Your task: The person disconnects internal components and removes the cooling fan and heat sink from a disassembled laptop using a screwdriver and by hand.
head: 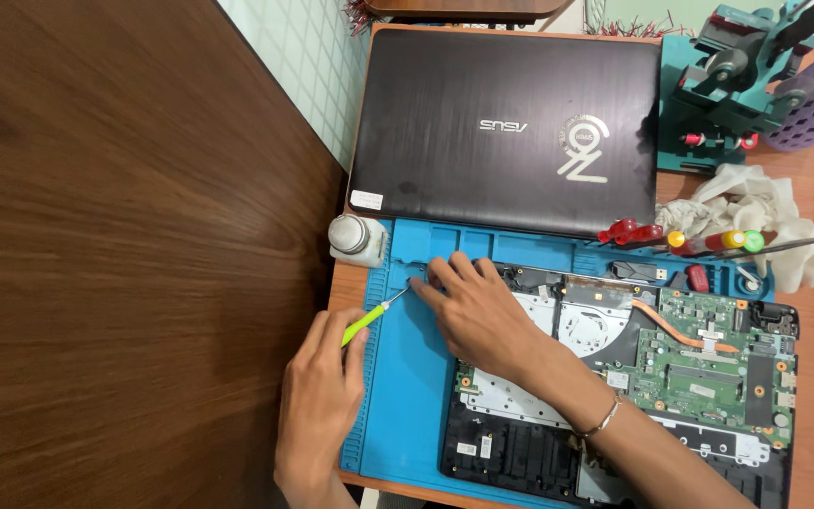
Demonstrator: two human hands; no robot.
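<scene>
An opened laptop base [690, 377] with its green circuit board and copper heat pipe exposed lies on a blue work mat [407, 396]. My left hand [320, 405] holds a small screwdriver with a lime-green handle [366, 322], its tip pointing toward the mat's upper left. My right hand [478, 311] rests across the base's top left corner, fingertips pinched together at the screwdriver's tip. A thin bracelet circles my right wrist.
A closed dark laptop [506, 123] lies behind the mat. A small white bottle [355, 236] stands at the mat's far left corner. Several screwdrivers [680, 236] lie along the mat's top right, beside a white cloth [756, 207]. A teal fixture [737, 75] stands at back right.
</scene>
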